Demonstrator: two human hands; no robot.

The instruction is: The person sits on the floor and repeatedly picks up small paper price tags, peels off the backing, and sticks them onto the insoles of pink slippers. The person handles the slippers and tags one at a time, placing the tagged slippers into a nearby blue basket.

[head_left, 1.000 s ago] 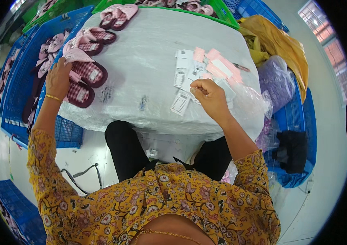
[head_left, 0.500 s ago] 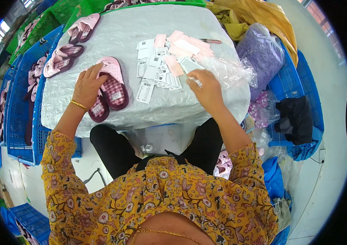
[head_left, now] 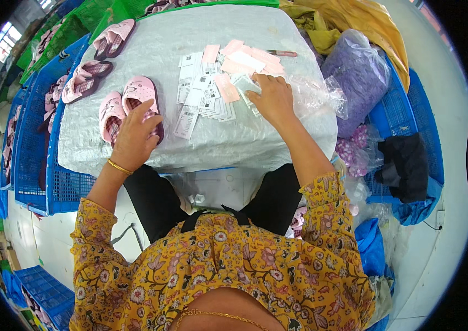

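Neither grip is closed around anything: the left hand (head_left: pixel 133 138) lies flat with fingers spread over a pair of pink slippers (head_left: pixel 126 107) at the near left of the surface (head_left: pixel 234 138), and the right hand (head_left: pixel 271 99) presses loosely curled fingers on the right edge of a fanned stack of white and pink paper tags (head_left: pixel 212 91). Farther left lie more slippers (head_left: pixel 86 80), beside blue crates (head_left: pixel 30 149); a purple bag (head_left: pixel 358 77) sits to the right.

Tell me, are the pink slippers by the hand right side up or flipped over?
Right side up: both pink slippers show straps and checked insoles, under the left hand.
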